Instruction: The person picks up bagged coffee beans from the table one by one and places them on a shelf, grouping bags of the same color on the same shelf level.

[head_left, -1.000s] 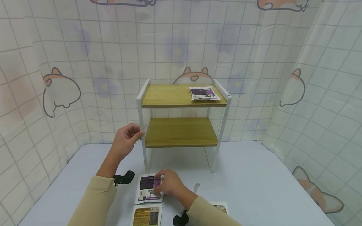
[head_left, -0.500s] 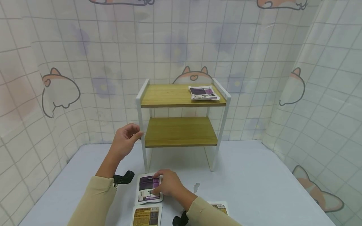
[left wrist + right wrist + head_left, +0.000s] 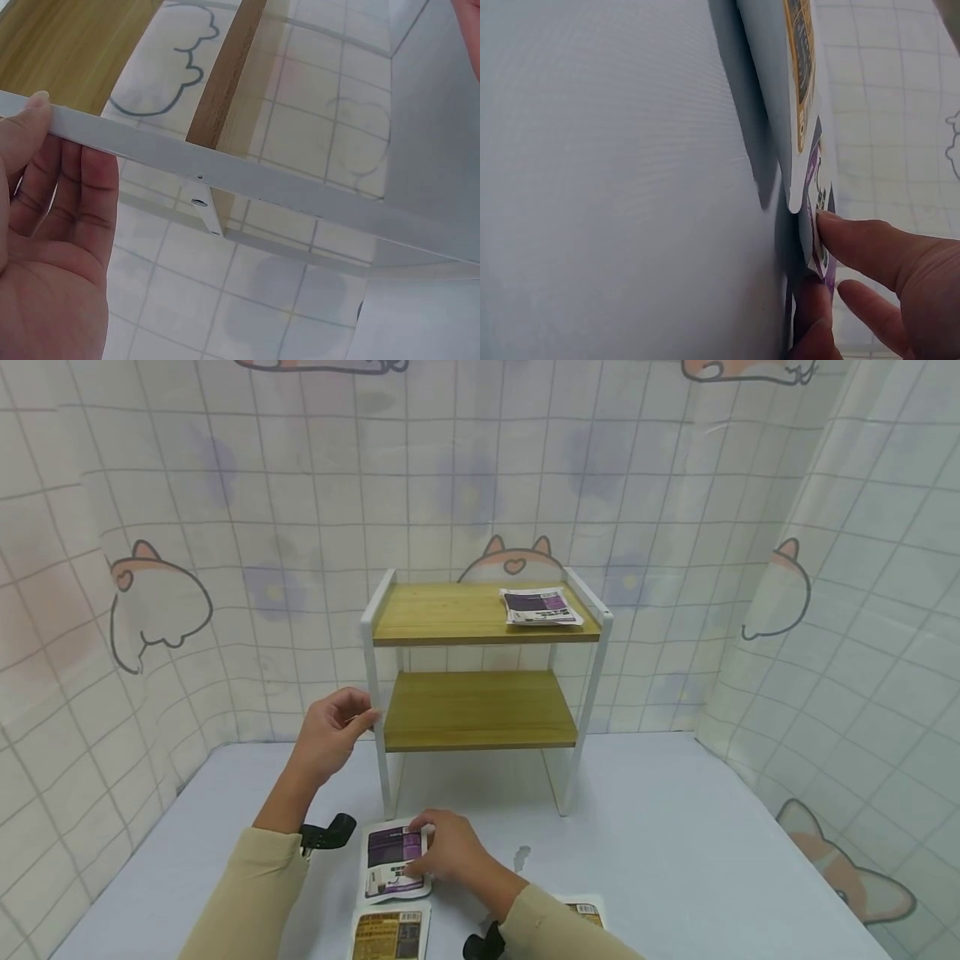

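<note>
We see the left hand [image 3: 330,737] curled round a rack post [image 3: 285,189], thumb opposite fingers; the right hand [image 3: 452,850], nearly closed, pinches the purple packet [image 3: 386,860] by its right edge; we find that packet on the table [image 3: 660,835] before the rack [image 3: 480,710], just beyond a gold packet [image 3: 388,935].

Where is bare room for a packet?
Bare: yellowish wooden lower shelf, between white legs; matching upper shelf, left of flat purple packets; white table, right of the legs. Crowded: around the right hand, pinching another purple packet by a gold packet.
</note>
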`<action>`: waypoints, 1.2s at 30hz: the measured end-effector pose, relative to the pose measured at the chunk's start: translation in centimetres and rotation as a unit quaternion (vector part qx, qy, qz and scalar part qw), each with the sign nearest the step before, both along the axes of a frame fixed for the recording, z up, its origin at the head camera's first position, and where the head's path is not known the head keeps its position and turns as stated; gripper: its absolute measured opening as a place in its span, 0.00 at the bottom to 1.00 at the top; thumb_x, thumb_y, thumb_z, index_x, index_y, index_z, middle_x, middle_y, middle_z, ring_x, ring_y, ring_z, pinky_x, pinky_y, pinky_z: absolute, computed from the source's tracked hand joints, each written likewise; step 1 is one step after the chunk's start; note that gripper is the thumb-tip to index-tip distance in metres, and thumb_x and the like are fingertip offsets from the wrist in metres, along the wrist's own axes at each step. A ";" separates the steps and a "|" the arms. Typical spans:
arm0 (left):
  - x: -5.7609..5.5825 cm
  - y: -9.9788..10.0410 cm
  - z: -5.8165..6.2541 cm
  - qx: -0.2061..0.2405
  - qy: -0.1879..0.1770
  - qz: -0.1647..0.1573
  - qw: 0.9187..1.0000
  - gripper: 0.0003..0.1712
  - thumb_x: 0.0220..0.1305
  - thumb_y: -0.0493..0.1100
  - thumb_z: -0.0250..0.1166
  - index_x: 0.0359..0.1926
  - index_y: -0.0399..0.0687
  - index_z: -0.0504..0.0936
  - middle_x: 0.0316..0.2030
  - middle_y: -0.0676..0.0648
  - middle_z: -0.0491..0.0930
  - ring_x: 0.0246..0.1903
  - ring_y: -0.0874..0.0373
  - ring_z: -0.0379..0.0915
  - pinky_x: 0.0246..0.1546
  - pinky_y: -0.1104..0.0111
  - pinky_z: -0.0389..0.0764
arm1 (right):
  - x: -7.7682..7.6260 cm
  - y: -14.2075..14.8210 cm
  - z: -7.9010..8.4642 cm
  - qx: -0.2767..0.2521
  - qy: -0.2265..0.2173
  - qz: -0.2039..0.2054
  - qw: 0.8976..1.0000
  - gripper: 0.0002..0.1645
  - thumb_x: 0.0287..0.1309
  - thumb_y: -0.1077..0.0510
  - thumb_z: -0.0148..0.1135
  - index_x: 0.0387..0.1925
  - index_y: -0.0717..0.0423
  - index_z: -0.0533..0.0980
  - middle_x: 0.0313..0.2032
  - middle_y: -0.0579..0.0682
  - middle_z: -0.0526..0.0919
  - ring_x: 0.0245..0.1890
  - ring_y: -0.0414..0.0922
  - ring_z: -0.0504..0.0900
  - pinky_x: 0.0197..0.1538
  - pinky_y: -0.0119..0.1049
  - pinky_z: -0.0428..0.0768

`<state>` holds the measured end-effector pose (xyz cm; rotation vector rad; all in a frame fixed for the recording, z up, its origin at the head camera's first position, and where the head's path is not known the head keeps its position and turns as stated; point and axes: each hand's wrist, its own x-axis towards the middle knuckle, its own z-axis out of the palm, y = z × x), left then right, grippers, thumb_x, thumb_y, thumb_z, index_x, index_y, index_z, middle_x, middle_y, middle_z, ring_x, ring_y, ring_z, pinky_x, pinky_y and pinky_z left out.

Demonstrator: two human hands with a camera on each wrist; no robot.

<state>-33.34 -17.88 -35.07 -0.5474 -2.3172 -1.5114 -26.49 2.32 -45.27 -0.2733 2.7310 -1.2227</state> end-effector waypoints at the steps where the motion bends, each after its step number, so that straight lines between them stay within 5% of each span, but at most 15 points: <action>1: 0.0 0.0 0.0 -0.001 0.000 0.001 1.000 0.13 0.73 0.48 0.64 0.47 0.42 0.80 0.42 0.43 0.82 0.44 0.59 0.79 0.47 0.76 0.81 | 0.0 0.0 0.0 -0.001 -0.002 0.001 1.000 0.30 0.38 0.58 0.86 0.48 0.49 0.84 0.42 0.51 0.83 0.39 0.44 0.77 0.48 0.47 0.81; 18: 0.2 0.0 0.1 -0.010 -0.005 0.003 1.000 0.12 0.73 0.47 0.64 0.46 0.42 0.80 0.42 0.43 0.82 0.44 0.58 0.80 0.46 0.76 0.81 | -0.1 0.2 -0.5 -0.010 -0.014 0.001 1.000 0.30 0.38 0.58 0.86 0.48 0.46 0.85 0.35 0.48 0.79 0.36 0.45 0.74 0.38 0.40 0.74; 26: 0.1 -0.1 0.2 -0.007 -0.004 -0.003 1.000 0.13 0.73 0.48 0.64 0.47 0.42 0.80 0.42 0.43 0.82 0.44 0.59 0.80 0.47 0.76 0.81 | -0.1 0.4 -0.3 -0.056 -0.024 -0.006 0.998 0.33 0.37 0.62 0.85 0.50 0.47 0.85 0.34 0.51 0.79 0.34 0.45 0.74 0.32 0.37 0.75; 36: 0.1 -0.1 0.1 -0.006 -0.004 -0.006 1.000 0.13 0.73 0.48 0.64 0.47 0.42 0.80 0.43 0.42 0.83 0.44 0.58 0.80 0.47 0.76 0.81 | -0.4 0.6 -0.6 -0.060 -0.043 -0.004 0.997 0.30 0.35 0.62 0.85 0.46 0.46 0.87 0.35 0.50 0.80 0.36 0.44 0.74 0.39 0.36 0.72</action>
